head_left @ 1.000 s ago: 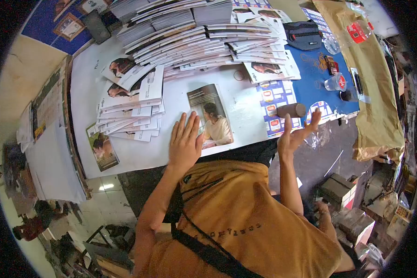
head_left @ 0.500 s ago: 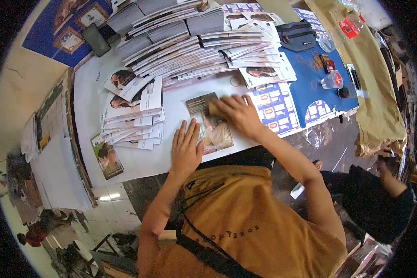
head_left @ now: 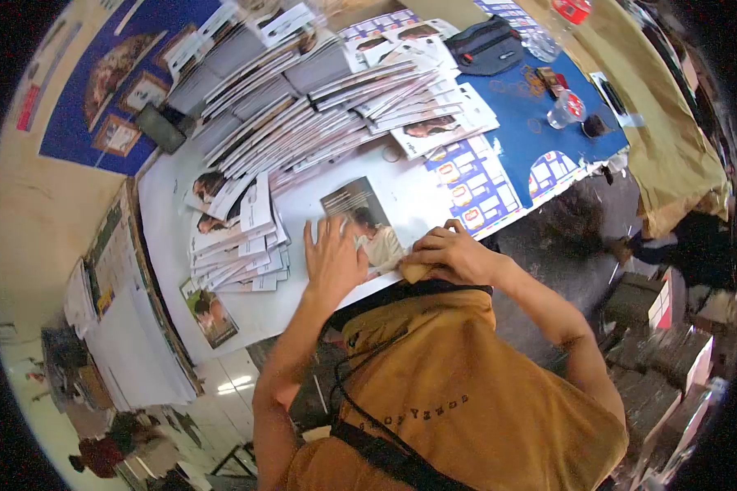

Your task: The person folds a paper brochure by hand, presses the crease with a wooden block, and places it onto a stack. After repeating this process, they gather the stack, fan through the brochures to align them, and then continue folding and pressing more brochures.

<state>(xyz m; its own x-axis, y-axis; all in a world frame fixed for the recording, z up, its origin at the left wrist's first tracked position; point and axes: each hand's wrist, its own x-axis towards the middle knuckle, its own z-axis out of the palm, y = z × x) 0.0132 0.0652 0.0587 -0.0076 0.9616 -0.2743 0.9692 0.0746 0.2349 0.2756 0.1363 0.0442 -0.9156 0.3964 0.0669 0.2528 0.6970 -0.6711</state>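
A brochure with a photo of a person in a pale top lies on the white tabletop in front of me. My left hand rests on its left edge, fingers stretched out and spread. At the brochure's lower right corner, by the table's front edge, my right hand grips a small tan block; its material I cannot make out. Left of my left hand stands a messy pile of folded brochures. A single green-and-brown leaflet lies near the front left edge.
Large stacks of brochures fill the back of the table. On the blue surface at right are a dark pouch, a plastic cup, rubber bands and a small dark cup. Brown paper hangs beyond; a phone sits back left.
My right hand has moved with the tan block from the brochure's upper right down to its lower right corner. My left hand stays on the left edge. The camera view has shifted and tilted.
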